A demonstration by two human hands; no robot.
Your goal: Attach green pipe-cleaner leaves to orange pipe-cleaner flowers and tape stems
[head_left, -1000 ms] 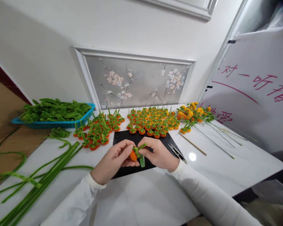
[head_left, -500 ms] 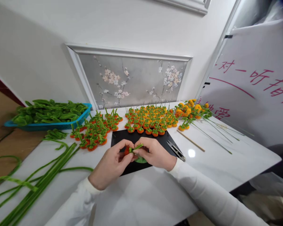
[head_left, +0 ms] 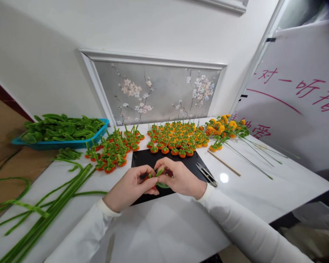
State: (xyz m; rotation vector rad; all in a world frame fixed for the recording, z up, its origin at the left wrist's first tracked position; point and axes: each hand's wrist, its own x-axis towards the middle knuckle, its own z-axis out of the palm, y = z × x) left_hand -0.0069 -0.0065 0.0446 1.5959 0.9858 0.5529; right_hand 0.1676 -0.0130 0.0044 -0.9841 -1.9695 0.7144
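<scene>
My left hand (head_left: 130, 186) and my right hand (head_left: 179, 179) meet over a black mat (head_left: 170, 164) on the white table (head_left: 167, 226). Both pinch a small orange pipe-cleaner piece with a green stem (head_left: 157, 174) between the fingertips; the orange part is mostly hidden by my left fingers. Just beyond lie rows of finished orange-and-green pieces (head_left: 175, 140) and a second cluster (head_left: 113, 151) to the left.
Small scissors (head_left: 207, 174) lie right of the mat, a wooden stick (head_left: 224, 163) beyond. Yellow flowers on wire stems (head_left: 230, 131) sit back right. Long green pipe cleaners (head_left: 52, 204) stretch across the left; a blue basket (head_left: 60, 144) holds green pieces.
The piece has turned in my fingers: its orange body, plainly seen a second ago, is now mostly covered. My hands stay together over the mat.
</scene>
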